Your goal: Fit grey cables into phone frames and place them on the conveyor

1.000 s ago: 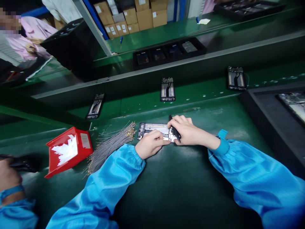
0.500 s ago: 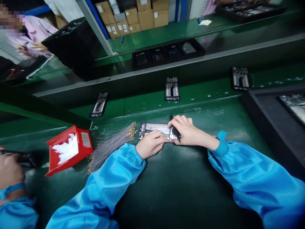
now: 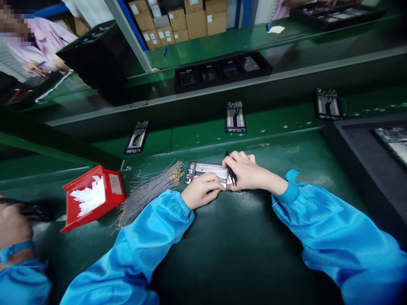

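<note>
An opened phone (image 3: 206,167) with bare inner parts lies lengthwise on the green bench in front of me. My left hand (image 3: 203,189) rests over its near edge, fingers bent and pressed together against the phone. Black tweezers (image 3: 231,171) sit in my right hand (image 3: 244,170), which curls over the phone's right end. My right thumb and forefinger reach down near my left fingertips; whatever lies between them is hidden. Left of the phone spreads a bundle of thin grey cables (image 3: 148,192) with gold-coloured ends, partly under my left sleeve.
A red bin (image 3: 111,199) holding white slips stands on the left. Beside it is a co-worker's hand (image 3: 14,224) with a dark device. Several opened phones (image 3: 235,117) lie on a green strip behind. A black tray (image 3: 346,156) borders the right; another tray (image 3: 222,87) sits on the shelf.
The phones on the strip behind have shifted right. My right hand and the tweezers have moved slightly left over the phone's end. My left hand stays nearly in place.
</note>
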A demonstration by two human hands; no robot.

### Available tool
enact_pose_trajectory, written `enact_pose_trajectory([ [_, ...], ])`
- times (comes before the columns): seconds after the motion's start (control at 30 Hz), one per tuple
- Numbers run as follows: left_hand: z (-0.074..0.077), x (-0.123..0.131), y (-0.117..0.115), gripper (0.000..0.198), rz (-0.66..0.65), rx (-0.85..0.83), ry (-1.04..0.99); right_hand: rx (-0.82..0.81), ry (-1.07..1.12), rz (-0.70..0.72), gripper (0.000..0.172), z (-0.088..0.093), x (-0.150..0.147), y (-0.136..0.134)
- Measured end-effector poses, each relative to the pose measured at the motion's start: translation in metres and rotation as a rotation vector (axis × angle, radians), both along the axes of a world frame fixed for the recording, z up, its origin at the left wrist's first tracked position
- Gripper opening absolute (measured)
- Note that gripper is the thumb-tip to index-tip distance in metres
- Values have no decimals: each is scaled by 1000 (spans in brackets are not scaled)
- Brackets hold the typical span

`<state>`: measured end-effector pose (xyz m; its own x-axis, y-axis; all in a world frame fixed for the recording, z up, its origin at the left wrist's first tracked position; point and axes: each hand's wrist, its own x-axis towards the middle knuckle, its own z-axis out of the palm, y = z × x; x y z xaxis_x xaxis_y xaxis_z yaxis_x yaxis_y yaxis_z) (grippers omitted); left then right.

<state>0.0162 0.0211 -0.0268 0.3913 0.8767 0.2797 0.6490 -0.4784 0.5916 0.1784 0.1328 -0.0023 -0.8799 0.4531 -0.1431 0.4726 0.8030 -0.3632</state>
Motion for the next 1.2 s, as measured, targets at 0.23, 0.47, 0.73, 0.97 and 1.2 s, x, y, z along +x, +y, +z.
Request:
enact_pose_trajectory([
  [0.23, -3, -2, 0, 20, 4, 12, 21, 21, 62, 61, 35, -5, -2, -3],
  [0.47, -3, 1, 0, 17, 77, 61, 9, -16, 99, 114, 34, -5, 1, 2],
  [0.73, -3, 5, 0, 14, 128, 30, 71, 97, 61, 144, 34, 0, -1, -4],
  [0.97, -1, 6, 1, 13, 133, 30, 84, 119, -32, 162, 32, 7, -7, -6],
  [1.2, -2, 3, 0, 13, 123, 11, 63, 64, -63, 100, 30, 8, -10, -13],
])
